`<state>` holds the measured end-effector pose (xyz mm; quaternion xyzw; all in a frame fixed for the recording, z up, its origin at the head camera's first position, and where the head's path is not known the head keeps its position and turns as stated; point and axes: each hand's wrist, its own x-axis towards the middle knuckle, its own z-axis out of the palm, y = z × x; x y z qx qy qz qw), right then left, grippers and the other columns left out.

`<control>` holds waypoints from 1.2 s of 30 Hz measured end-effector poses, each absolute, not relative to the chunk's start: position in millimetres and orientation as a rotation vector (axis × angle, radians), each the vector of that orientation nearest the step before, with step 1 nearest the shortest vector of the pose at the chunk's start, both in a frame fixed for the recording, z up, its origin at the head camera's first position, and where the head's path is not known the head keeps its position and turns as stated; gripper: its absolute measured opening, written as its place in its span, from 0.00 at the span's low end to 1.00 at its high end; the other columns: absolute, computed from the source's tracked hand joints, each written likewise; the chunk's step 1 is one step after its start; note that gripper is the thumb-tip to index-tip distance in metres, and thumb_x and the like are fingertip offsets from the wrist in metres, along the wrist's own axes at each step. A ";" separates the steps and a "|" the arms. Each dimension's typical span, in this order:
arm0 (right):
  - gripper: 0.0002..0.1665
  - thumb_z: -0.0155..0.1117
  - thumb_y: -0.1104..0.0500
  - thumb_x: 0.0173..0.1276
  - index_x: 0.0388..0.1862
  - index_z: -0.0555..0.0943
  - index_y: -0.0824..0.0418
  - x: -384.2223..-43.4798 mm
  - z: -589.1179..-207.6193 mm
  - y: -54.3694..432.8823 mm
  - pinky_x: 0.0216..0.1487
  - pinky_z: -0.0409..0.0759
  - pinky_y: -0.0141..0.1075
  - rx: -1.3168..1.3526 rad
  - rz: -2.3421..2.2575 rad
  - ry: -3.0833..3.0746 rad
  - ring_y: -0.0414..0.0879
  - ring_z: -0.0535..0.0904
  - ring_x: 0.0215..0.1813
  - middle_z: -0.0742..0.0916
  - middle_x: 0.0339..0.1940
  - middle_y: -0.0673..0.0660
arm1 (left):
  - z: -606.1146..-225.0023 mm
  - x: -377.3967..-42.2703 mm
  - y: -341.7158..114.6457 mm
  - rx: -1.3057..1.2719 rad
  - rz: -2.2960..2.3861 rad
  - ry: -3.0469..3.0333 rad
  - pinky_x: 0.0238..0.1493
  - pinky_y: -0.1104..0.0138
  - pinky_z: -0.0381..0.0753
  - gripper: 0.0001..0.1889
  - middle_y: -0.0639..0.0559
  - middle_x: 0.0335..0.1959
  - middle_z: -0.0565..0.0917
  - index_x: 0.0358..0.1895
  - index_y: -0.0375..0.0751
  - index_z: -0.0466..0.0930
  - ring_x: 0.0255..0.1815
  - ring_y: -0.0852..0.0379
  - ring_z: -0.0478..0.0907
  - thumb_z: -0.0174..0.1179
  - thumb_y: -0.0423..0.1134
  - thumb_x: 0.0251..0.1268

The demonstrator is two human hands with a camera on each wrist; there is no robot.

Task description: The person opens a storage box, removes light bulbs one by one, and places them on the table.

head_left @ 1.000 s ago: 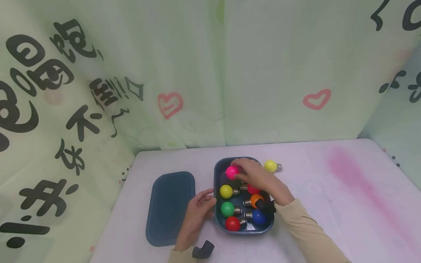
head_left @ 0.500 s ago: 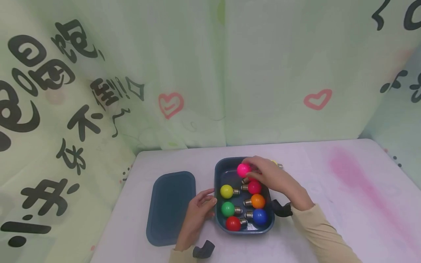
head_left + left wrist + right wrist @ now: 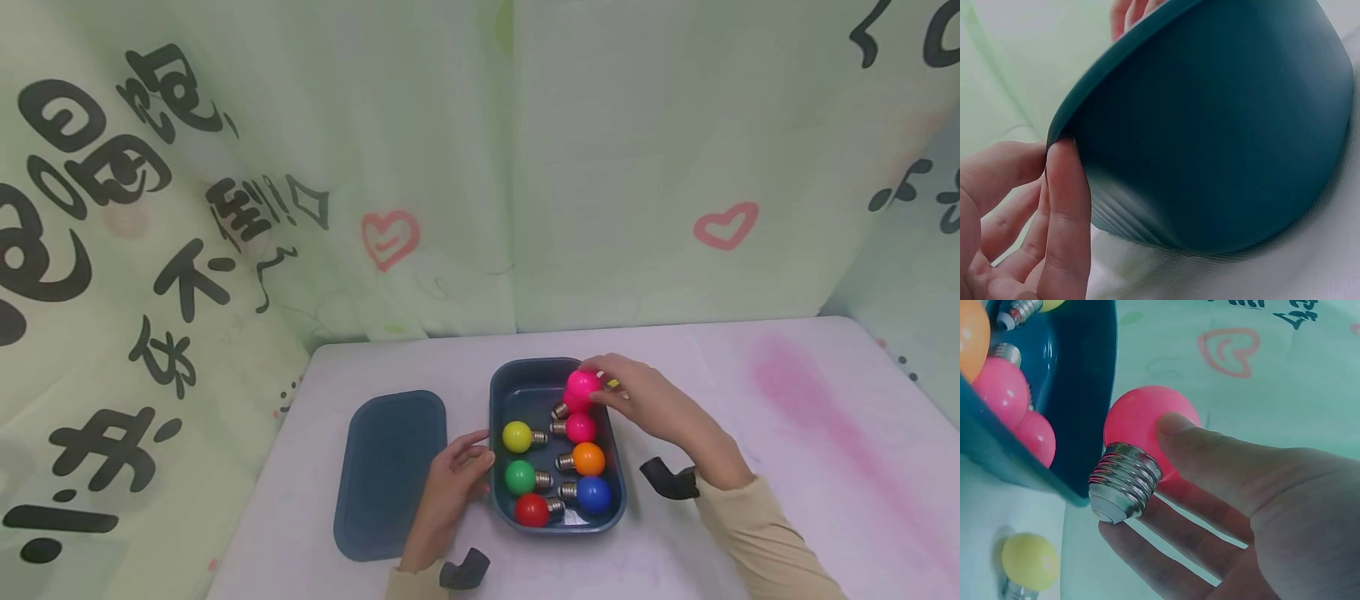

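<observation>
My right hand point(image 3: 648, 404) pinches a pink light bulb point(image 3: 582, 386) by its round globe, thumb on one side and fingers on the other, at the container's far right corner. Its silver screw base point(image 3: 1125, 481) shows bare in the right wrist view. The dark blue container point(image 3: 534, 398) holds several bulbs: yellow point(image 3: 517, 437), green point(image 3: 520, 477), red point(image 3: 532, 510), blue point(image 3: 593, 495), orange point(image 3: 588, 459), and two pink ones, the farther partly covered by the held bulb. With thumb and a finger, my left hand point(image 3: 448, 492) pinches the container's left rim point(image 3: 1063, 115).
Left of the container a flat dark blue lid point(image 3: 390, 475) lies on the white table point(image 3: 750, 517). A yellow bulb point(image 3: 1030, 561) lies on the table outside the container, mostly hidden behind my right hand in the head view. A printed curtain point(image 3: 600, 167) hangs behind.
My right hand has carried the pink bulb rightward, from over the container's far middle to its far right corner. The left hand stays at the rim.
</observation>
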<state>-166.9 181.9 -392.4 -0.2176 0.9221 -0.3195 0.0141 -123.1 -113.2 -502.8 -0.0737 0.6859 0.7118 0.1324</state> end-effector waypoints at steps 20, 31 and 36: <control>0.23 0.71 0.63 0.63 0.56 0.78 0.65 -163.0 -404.7 214.1 0.50 0.83 0.52 -0.699 -0.932 2.953 0.54 0.83 0.47 0.85 0.50 0.61 | -502.0 -122.8 -113.0 -0.207 2.044 2.002 0.41 0.67 0.81 0.26 0.51 0.48 0.81 0.65 0.48 0.75 0.45 0.58 0.77 0.66 0.47 0.65; 0.25 0.72 0.64 0.61 0.57 0.78 0.66 -163.9 -416.4 221.1 0.50 0.83 0.53 -0.611 -0.870 2.970 0.57 0.82 0.48 0.85 0.49 0.63 | -500.6 -122.1 -113.2 -0.209 2.059 1.995 0.41 0.66 0.81 0.26 0.50 0.48 0.81 0.65 0.48 0.76 0.46 0.57 0.77 0.66 0.47 0.65; 0.24 0.72 0.64 0.61 0.56 0.78 0.66 -166.8 -426.5 225.3 0.51 0.82 0.53 -0.595 -0.860 2.962 0.57 0.82 0.48 0.85 0.48 0.62 | -500.3 -122.7 -113.0 -0.200 2.068 1.992 0.40 0.66 0.81 0.25 0.50 0.48 0.82 0.64 0.47 0.77 0.45 0.57 0.78 0.67 0.46 0.64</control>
